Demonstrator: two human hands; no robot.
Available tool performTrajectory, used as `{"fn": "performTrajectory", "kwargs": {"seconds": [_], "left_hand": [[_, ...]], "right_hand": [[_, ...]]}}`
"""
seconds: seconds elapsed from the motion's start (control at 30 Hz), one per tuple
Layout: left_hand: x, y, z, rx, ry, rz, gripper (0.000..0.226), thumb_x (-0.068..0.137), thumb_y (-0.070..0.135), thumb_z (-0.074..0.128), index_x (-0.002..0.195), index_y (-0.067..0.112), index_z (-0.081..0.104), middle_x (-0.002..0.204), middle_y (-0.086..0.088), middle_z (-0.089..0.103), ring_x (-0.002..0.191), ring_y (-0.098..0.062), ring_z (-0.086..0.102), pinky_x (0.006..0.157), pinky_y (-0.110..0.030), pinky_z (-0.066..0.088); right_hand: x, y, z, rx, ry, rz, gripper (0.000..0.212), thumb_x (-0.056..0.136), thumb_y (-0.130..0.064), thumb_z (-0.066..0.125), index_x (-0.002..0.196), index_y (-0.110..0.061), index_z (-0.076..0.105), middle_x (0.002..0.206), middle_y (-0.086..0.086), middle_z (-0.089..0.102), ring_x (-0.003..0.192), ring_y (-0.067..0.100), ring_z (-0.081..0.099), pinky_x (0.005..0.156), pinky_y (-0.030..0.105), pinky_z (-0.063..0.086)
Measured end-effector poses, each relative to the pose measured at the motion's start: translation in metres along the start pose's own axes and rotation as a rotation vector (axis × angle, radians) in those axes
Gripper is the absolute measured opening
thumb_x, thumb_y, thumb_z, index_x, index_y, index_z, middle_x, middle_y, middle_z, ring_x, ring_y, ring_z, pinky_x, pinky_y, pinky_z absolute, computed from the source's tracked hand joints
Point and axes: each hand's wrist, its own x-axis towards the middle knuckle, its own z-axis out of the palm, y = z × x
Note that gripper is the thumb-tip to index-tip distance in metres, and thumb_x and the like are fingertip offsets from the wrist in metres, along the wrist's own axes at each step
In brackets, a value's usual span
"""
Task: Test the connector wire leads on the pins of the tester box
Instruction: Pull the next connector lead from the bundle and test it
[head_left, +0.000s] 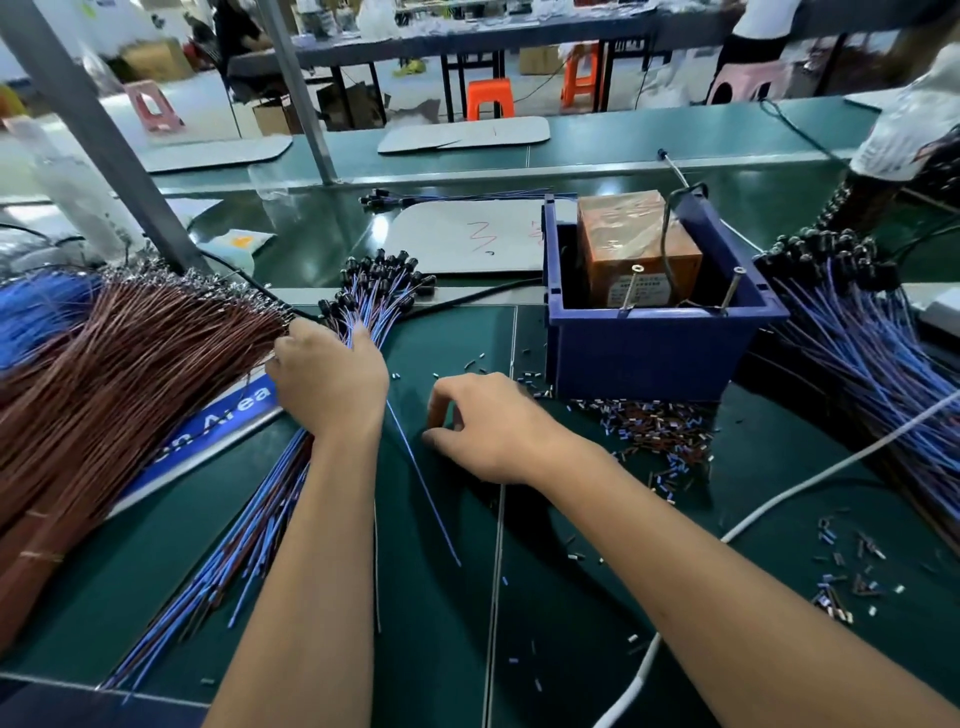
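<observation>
Far left we have one thick bundle of brown wires (119, 374) and a blue bundle (36, 306) behind it, strands too many to count. Next comes the fan of leads (363, 306), blue and brown with black connectors at the far end; we cannot count these either. Our left hand (330, 379) lies on that fan, fingers reaching into the strands; whether they pinch one lead is hidden from us. If we lift from here, neighbours tangled with the chosen lead may drag along and spill the fan across the mat (441, 597).

One loose blue wire (423, 483) lies between the hands. Our right hand (483, 428) sits near centre, apart from the left, fingertips curled down to the mat; it seems to pick at something small, but we cannot tell what, or whether it holds anything.

Right of it stands one blue bin (660, 343) with one orange tester box (639, 249) inside and two upright pins (631, 286) at its near edge. The leads are well apart from those pins, so testing is not yet under way. Scattered sleeve offcuts (654, 421) crowd the bin's foot; a lead swept through them could snag or carry debris to the pins. One white cable (779, 499) crosses near right, and a second pile of leads (852, 332) sits far right; mixing the piles would muddle tested with untested.
</observation>
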Motion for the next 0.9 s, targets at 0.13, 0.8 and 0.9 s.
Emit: {"fn": "performTrajectory", "kwargs": {"seconds": [0.13, 0.8, 0.9], "left_hand": [[0.001, -0.003, 0.001, 0.014, -0.090, -0.011, 0.021, 0.091, 0.018, 0.064, 0.110, 0.009, 0.062, 0.113, -0.016, 0.068, 0.109, -0.040, 0.061, 0.083, -0.042, 0.047], [0.012, -0.007, -0.005, -0.122, -0.062, 0.048, 0.025, 0.086, 0.003, 0.060, 0.108, 0.009, 0.071, 0.101, -0.014, 0.074, 0.104, -0.036, 0.066, 0.084, -0.036, 0.049], [0.008, -0.006, -0.004, -0.091, -0.083, 0.107, 0.023, 0.086, 0.005, 0.059, 0.104, 0.008, 0.074, 0.100, -0.015, 0.075, 0.102, -0.037, 0.066, 0.089, -0.040, 0.051]], "right_hand": [[0.000, -0.001, 0.000, -0.010, -0.007, 0.001, 0.014, 0.096, -0.035, 0.068, 0.104, -0.024, 0.069, 0.088, -0.005, 0.060, 0.097, 0.025, 0.063, 0.082, 0.033, 0.050], [-0.008, 0.004, 0.002, 0.118, 0.022, 0.042, 0.009, 0.097, -0.031, 0.068, 0.101, -0.024, 0.072, 0.086, -0.004, 0.061, 0.088, 0.022, 0.061, 0.079, 0.027, 0.046], [-0.006, 0.003, 0.002, 0.104, 0.014, 0.046, 0.009, 0.097, -0.031, 0.067, 0.101, -0.025, 0.071, 0.091, 0.000, 0.065, 0.093, 0.025, 0.063, 0.082, 0.029, 0.051]]}}
